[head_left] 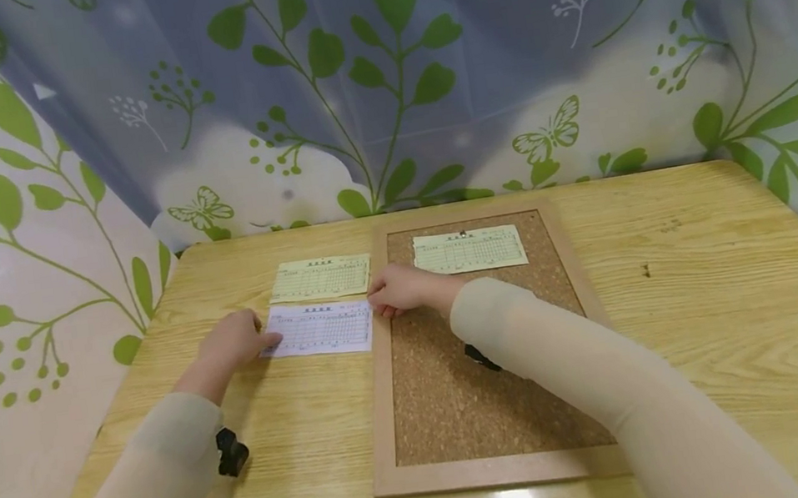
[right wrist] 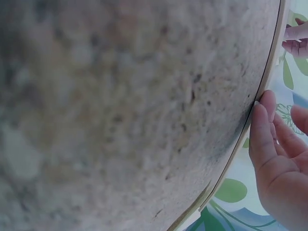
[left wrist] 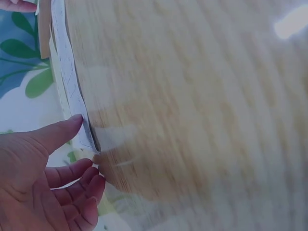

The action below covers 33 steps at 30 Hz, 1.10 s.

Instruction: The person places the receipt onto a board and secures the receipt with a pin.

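Note:
A white printed form slip (head_left: 320,328) lies on the table, left of the corkboard (head_left: 458,409). My left hand (head_left: 232,338) is at its left end. In the left wrist view the thumb (left wrist: 72,124) rests on the slip, while the other fingers are loosely bent beside its corner, apart from the thumb. My right hand (head_left: 407,286) reaches across the board to the slip's right end. In the right wrist view its fingertips (right wrist: 263,103) touch near the board's frame, and its thumb stands away from them.
One yellow form slip (head_left: 320,279) lies just behind the white one. Another yellow slip (head_left: 469,251) is fixed to the top of the corkboard by a pin (head_left: 463,234). The wooden table (head_left: 717,308) meets a leaf-patterned curtain (head_left: 486,103) at the back.

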{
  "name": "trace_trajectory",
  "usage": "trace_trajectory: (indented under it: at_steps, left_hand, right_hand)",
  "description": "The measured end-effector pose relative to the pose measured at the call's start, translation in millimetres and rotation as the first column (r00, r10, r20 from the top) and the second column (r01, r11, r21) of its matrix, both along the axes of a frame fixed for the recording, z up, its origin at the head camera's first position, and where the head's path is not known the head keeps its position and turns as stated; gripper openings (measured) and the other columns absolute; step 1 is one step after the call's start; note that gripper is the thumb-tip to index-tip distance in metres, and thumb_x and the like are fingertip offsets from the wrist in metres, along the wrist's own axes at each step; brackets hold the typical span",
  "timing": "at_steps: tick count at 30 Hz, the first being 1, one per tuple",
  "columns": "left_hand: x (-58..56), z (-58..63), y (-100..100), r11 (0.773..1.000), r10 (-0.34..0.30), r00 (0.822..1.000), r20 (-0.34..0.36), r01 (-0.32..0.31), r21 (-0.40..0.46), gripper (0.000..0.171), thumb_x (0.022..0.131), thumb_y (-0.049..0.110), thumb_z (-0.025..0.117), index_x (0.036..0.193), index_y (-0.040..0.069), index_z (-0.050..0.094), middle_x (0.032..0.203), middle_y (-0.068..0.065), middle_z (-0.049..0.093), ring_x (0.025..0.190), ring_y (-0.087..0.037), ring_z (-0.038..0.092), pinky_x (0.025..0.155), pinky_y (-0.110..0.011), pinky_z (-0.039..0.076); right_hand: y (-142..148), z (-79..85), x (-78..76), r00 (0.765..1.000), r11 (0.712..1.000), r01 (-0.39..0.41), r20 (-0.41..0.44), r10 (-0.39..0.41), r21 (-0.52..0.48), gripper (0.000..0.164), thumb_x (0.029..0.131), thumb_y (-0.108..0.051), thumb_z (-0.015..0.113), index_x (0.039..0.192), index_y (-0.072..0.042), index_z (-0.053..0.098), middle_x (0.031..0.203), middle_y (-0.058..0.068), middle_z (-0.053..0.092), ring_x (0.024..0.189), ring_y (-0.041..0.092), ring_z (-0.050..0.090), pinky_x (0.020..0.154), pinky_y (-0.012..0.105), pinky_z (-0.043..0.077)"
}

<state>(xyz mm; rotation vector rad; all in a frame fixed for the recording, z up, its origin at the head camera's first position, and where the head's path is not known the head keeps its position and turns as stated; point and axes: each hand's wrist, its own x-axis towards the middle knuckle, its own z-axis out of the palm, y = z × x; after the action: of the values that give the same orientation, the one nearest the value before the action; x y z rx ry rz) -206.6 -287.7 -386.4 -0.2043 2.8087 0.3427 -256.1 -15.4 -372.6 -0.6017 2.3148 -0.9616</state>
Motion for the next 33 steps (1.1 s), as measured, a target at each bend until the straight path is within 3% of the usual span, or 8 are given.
trace_trajectory:
  at_steps: [5, 11, 17, 24, 33]
  left_hand:
    - [-4.2, -0.4, -1.6, 0.999, 0.029, 0.999, 0.023, -0.029, 0.037, 0.041, 0.088, 0.030, 0.064, 0.104, -0.007, 0.057, 0.090, -0.014, 0.058, 0.077, -0.025, 0.050, 0.067, -0.036, 0.041]
    - [-7.6, -0.8, -4.1, 0.995, 0.040, 0.999, 0.032, -0.043, 0.094, 0.028, 0.087, 0.027, 0.066, 0.077, 0.001, 0.059, 0.067, -0.005, 0.051, 0.062, -0.018, 0.046, 0.057, -0.030, 0.036]
    - [-8.9, -3.0, -7.3, 0.991, 0.017, 1.000, 0.011, -0.018, 0.136, 0.028, 0.087, 0.025, 0.066, 0.069, 0.005, 0.059, 0.062, -0.002, 0.050, 0.059, -0.015, 0.044, 0.055, -0.027, 0.035]
    - [-6.7, -4.9, -12.3, 0.978, -0.005, 1.000, -0.017, 0.009, 0.206, 0.020, 0.090, 0.016, 0.061, 0.078, 0.000, 0.062, 0.070, -0.004, 0.055, 0.063, -0.016, 0.047, 0.056, -0.026, 0.038]
    - [-3.1, 0.6, -20.7, 0.953, 0.046, 0.999, -0.020, -0.038, 0.301, 0.023, 0.091, 0.018, 0.060, 0.096, -0.004, 0.056, 0.086, -0.011, 0.053, 0.077, -0.022, 0.047, 0.064, -0.030, 0.039]
  right_hand:
    - [0.3, -1.4, -1.3, 1.000, 1.000, -0.002, 0.008, 0.002, -0.002, 0.029, 0.097, -0.014, 0.050, 0.120, 0.002, 0.060, 0.095, 0.011, 0.066, 0.080, 0.015, 0.063, 0.071, 0.026, 0.052]
    - [0.6, -0.5, -0.8, 1.000, 1.000, -0.001, 0.008, 0.001, 0.000, 0.031, 0.096, -0.015, 0.052, 0.122, 0.002, 0.059, 0.097, 0.011, 0.067, 0.081, 0.016, 0.064, 0.071, 0.026, 0.052]
    - [0.5, -0.4, -1.3, 1.000, 1.000, -0.009, 0.001, 0.009, 0.005, 0.031, 0.096, -0.015, 0.052, 0.122, 0.001, 0.059, 0.096, 0.011, 0.067, 0.080, 0.015, 0.064, 0.071, 0.025, 0.052]
    - [-0.9, -0.5, -2.2, 1.000, 1.000, -0.018, -0.011, 0.018, 0.015, 0.031, 0.096, -0.016, 0.053, 0.121, 0.000, 0.060, 0.093, 0.009, 0.067, 0.079, 0.013, 0.063, 0.069, 0.024, 0.051]
    - [-0.6, 0.0, -1.8, 1.000, 1.000, -0.017, -0.012, 0.017, 0.022, 0.031, 0.096, -0.016, 0.053, 0.121, 0.000, 0.060, 0.095, 0.009, 0.068, 0.079, 0.013, 0.063, 0.070, 0.024, 0.051]
